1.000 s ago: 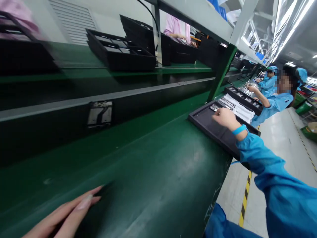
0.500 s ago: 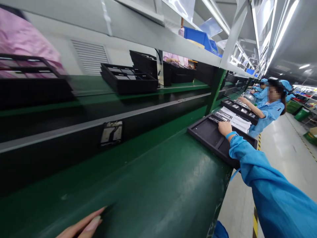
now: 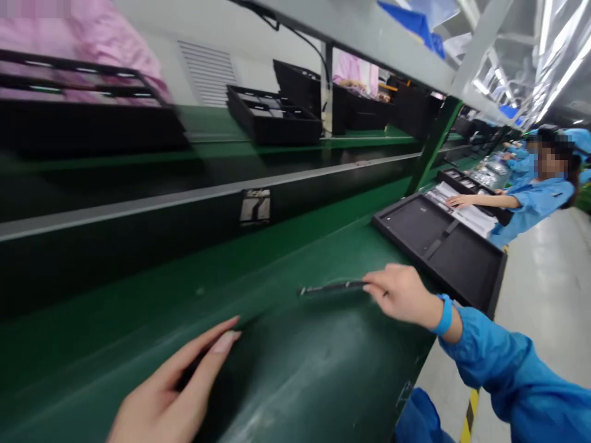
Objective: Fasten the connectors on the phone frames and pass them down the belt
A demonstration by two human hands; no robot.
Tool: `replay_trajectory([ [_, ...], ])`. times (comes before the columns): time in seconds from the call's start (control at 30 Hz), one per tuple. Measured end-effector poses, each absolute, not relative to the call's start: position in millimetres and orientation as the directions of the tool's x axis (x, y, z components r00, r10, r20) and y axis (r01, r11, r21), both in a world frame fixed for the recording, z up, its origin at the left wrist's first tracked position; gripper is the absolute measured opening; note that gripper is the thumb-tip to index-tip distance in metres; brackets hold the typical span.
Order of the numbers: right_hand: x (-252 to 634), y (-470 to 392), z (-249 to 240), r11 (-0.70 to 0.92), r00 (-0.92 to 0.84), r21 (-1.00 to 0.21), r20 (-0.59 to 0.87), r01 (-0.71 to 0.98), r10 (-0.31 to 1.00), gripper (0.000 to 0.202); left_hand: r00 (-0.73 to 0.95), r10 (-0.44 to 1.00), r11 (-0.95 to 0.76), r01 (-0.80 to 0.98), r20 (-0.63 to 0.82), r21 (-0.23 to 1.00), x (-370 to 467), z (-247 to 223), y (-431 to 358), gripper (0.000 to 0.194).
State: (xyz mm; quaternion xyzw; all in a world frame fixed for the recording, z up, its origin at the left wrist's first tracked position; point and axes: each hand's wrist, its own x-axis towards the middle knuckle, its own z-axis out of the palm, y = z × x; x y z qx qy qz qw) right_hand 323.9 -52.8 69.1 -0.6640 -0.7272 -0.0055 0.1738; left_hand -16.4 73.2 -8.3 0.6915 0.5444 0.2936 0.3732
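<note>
My right hand (image 3: 401, 295) pinches one end of a thin, dark flat panel (image 3: 330, 287), phone-sized and seen nearly edge-on. The panel is raised above the green bench top (image 3: 295, 357), its far end pointing left. At lower left, my left hand (image 3: 180, 375) is over the bench with thumb and forefinger a little apart and nothing between them. Behind my right hand lies a shallow black tray (image 3: 429, 234) with a dividing bar across its bare floor. White wrapped strips (image 3: 471, 215) lie along the tray's far side.
A worker in blue has a hand (image 3: 462, 200) on the white strips. A phone frame (image 3: 255, 207) is on the bench's dark upright face. Black boxes (image 3: 277, 123) stand on the raised shelf behind. A green post (image 3: 434, 147) rises beside the tray. The bench edge is at right.
My right hand has come left out of the black tray with the thin panel. My left hand has moved up and right, further into view. The co-worker's hand has reached the white strips.
</note>
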Motion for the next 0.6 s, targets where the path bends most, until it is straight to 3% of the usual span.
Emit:
replay_trajectory([
  [0.1, 265, -69, 27, 0.419, -0.315, -0.263, 0.358, 0.869, 0.879, 0.03, 0.429, 0.898, -0.362, 0.593, 0.097, 0.719, -7, 19, 41, 0.06],
  [0.23, 230, -83, 5, 0.565, -0.441, -0.364, 0.372, 0.74, 0.817, 0.028, 0.624, 0.765, -0.614, 0.631, 0.159, 0.473, 0, 18, 7, 0.085],
  [0.3, 231, -84, 8, 0.5, -0.378, -0.471, 0.334, 0.727, 0.864, 0.024, 0.659, 0.734, -0.653, 0.618, 0.166, 0.438, 1, 6, 0, 0.085],
  [0.43, 252, -77, 22, 0.206, -0.036, -0.647, 0.266, 0.734, 0.963, 0.022, 0.651, 0.746, -0.626, 0.616, 0.138, 0.479, -1, -16, 1, 0.077],
  [0.5, 262, -75, 25, 0.096, 0.092, -0.685, 0.233, 0.722, 0.968, 0.02, 0.64, 0.761, -0.598, 0.627, 0.109, 0.499, -1, -20, 4, 0.076],
  [0.6, 265, -74, 24, 0.01, 0.085, -0.68, 0.106, 0.733, 0.991, 0.015, 0.653, 0.755, -0.58, 0.631, 0.051, 0.516, 2, -14, 3, 0.074],
])
